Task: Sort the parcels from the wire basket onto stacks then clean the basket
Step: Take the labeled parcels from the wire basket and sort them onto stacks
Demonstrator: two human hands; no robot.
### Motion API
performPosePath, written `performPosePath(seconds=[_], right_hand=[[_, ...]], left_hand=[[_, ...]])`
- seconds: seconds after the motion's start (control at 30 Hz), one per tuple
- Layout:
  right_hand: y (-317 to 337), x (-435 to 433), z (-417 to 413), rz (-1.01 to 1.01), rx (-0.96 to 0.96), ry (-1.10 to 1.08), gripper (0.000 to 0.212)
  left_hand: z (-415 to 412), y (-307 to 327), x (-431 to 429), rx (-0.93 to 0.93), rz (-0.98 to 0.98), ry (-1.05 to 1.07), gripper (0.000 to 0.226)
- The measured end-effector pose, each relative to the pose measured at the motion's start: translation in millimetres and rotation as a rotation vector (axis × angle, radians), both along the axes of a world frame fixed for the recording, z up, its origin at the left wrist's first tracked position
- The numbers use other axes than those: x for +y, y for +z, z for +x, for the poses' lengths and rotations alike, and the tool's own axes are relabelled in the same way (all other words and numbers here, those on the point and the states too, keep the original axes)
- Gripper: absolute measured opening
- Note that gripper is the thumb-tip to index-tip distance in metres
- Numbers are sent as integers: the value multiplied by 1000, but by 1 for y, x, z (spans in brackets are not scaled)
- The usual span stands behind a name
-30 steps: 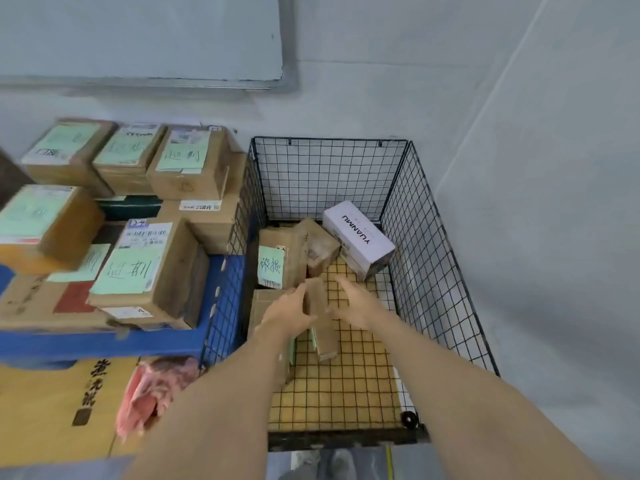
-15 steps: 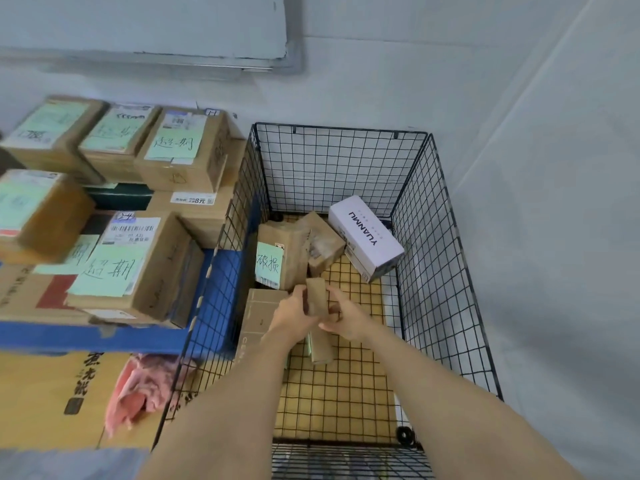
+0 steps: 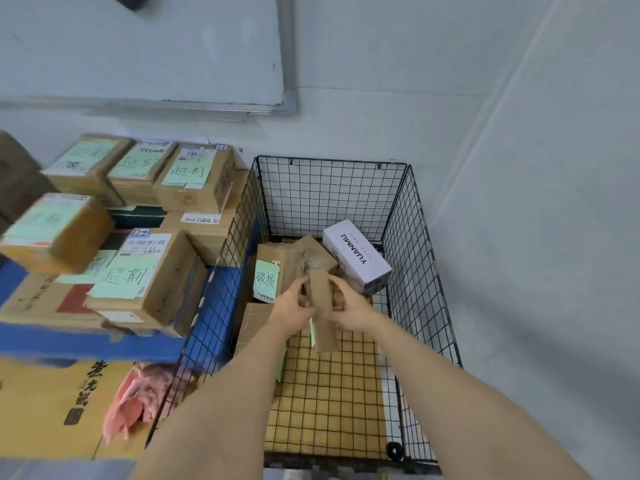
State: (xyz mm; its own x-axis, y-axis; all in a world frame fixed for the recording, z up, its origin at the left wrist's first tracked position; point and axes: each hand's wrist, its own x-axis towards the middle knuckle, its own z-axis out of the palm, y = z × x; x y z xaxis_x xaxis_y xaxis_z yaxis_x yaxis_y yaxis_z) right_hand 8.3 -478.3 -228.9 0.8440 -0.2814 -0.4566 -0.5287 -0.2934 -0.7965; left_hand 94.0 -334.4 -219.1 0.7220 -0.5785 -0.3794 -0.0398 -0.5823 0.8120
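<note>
I grip a slim brown parcel inside the wire basket, left hand and right hand both curled round it; stacks stand beside it, several parcels remain inside, and cleaning is not yet begun.

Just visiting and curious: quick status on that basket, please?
Left hand, right hand: both grip narrow brown parcel. Parcel inside wire basket. White box, green-noted parcel behind; nothing above it.

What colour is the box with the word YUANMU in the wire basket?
The YUANMU box is white with dark lettering, seen best in the head view.
</note>
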Motion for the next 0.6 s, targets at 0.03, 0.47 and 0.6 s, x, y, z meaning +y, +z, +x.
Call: performPosePath(seconds=[0.03, 0.47, 0.6], right_hand=[[12, -4, 3, -17, -38, -4, 87], [215, -26, 34, -258, -662, -180, 101], [249, -24, 31, -261, -761, -181, 99]], left_hand=[[3, 11, -4, -26, -39, -3, 73], [50, 213, -46, -467, -489, -61, 65], [49, 247, -36, -685, -503, -101, 70]])
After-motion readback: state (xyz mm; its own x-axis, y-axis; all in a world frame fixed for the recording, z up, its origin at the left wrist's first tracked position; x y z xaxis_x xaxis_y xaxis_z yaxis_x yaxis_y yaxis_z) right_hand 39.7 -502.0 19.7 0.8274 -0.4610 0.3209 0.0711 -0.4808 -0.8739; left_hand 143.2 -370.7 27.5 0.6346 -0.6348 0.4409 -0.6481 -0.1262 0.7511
